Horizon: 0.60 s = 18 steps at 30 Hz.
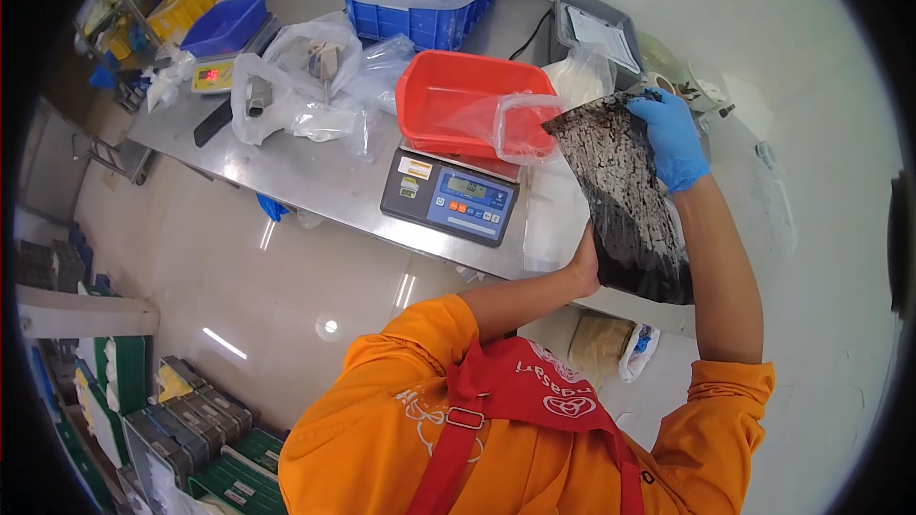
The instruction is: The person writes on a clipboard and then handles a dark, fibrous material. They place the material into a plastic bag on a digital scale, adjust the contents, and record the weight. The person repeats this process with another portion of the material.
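A person in an orange shirt and red apron holds a dark, crackle-patterned sheet [625, 205] up over the right end of a steel tabletop [315, 186]. The right hand [671, 138], in a blue glove, grips the sheet's far upper corner, fingers closed over its edge. The left hand [584, 262], bare, is at the sheet's near left edge; most of it is hidden behind the sheet, so the set of its fingers cannot be told. The sheet hangs tilted, its far end toward the red tub [456, 95] and its near end lower, over the tabletop's near edge.

The red tub sits on a digital scale [450, 198] with a blue front panel, just left of the sheet. A clear plastic bag [520, 124] stands open at the tub's right rim, between the tub and the sheet. A flat clear bag [553, 215] lies on the tabletop right of the scale, partly under the sheet.

Farther left along the tabletop lie several crumpled clear bags [296, 95], a smaller scale with a lit red display [212, 74] and a blue tray [226, 24]. At the far side stands a blue crate [420, 24] lined with plastic, and right of it a grey tray holding paper [596, 33].
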{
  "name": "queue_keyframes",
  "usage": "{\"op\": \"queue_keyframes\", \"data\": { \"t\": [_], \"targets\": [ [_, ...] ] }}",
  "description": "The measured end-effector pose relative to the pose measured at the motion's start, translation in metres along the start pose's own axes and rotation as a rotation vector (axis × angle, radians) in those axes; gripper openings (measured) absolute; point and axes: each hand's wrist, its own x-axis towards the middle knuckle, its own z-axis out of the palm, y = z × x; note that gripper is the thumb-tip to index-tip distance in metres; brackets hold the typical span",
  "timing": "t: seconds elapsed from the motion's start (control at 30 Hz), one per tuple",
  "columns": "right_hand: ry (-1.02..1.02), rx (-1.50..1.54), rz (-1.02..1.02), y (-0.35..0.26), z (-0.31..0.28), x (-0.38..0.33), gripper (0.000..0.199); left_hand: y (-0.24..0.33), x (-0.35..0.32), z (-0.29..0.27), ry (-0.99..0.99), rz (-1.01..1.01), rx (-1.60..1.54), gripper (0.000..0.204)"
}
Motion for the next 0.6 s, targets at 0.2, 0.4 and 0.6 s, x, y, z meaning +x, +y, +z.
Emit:
{"op": "queue_keyframes", "data": {
  "t": [0.2, 0.4, 0.6],
  "targets": [
    [-0.039, -0.081, 0.037, 0.000, 0.008, 0.011, 0.004, 0.003, -0.002, 0.006, -0.064, -0.014, -0.106, 0.079],
    [-0.062, -0.076, 0.048, 0.019, 0.005, 0.023, 0.005, 0.008, -0.011, 0.017, -0.006, -0.049, -0.065, 0.083],
    [-0.084, -0.174, 0.001, 0.006, 0.019, 0.019, 0.008, 0.010, -0.009, 0.023, -0.021, -0.025, -0.051, 0.070]
  ]
}}
